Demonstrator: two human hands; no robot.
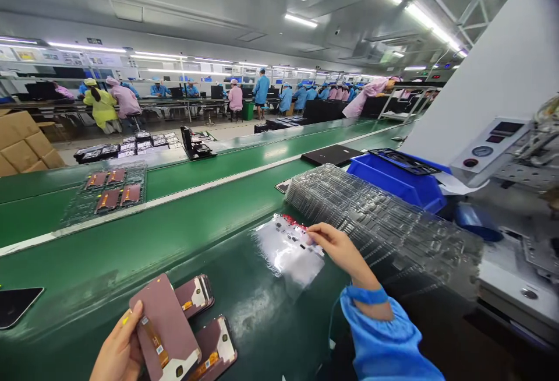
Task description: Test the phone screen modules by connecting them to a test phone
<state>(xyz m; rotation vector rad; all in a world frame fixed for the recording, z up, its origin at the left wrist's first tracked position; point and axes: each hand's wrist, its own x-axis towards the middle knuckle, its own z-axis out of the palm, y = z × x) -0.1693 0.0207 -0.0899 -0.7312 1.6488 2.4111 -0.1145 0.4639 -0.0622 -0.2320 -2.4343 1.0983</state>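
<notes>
My left hand (117, 350) is at the bottom left, closed around a pinkish phone display panel (166, 328) held back side up, with its flex cable showing. Two more such panels (195, 295) (215, 353) lie on the green bench beside it. My right hand (335, 246), in a blue sleeve, reaches forward and pinches at a clear plastic sheet (289, 248) carrying small dark parts with red tabs. Just right of that hand, a long stack of clear plastic trays (384, 223) lies on its side.
A green conveyor (183, 191) runs across, carrying a clear tray with four panels (111, 190). A blue bin (395, 178), a black tray (332, 154) and a white machine (493, 148) stand on the right. Cardboard boxes (24, 142) sit at the left. Many workers sit at far benches.
</notes>
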